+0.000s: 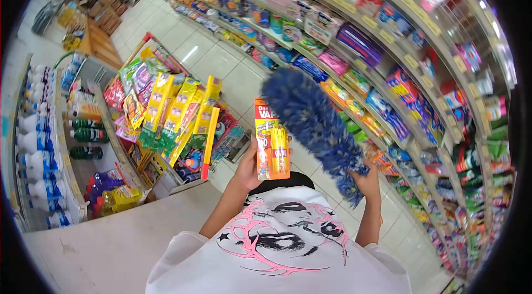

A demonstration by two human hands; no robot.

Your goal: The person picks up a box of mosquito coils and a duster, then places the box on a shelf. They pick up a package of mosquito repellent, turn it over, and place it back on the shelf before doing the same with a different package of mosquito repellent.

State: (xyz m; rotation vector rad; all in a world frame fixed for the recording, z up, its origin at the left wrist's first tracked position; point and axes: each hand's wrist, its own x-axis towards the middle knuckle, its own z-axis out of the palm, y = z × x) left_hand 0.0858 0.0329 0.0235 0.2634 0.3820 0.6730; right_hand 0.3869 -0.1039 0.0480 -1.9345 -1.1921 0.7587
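Note:
My left hand is closed round the left side of an orange and yellow package with "VAPE" printed on it, held upright in front of my body. My right hand grips the lower end of a fluffy blue duster. The duster slants up and to the left, its top end near the package's upper right. Part of the right fingers is hidden by the duster's fibres.
Long shelves full of colourful packets curve along the right. At the left, a display rack holds yellow and green packs, beside shelves of bottles. A white surface lies at lower left, and tiled floor runs between the shelves.

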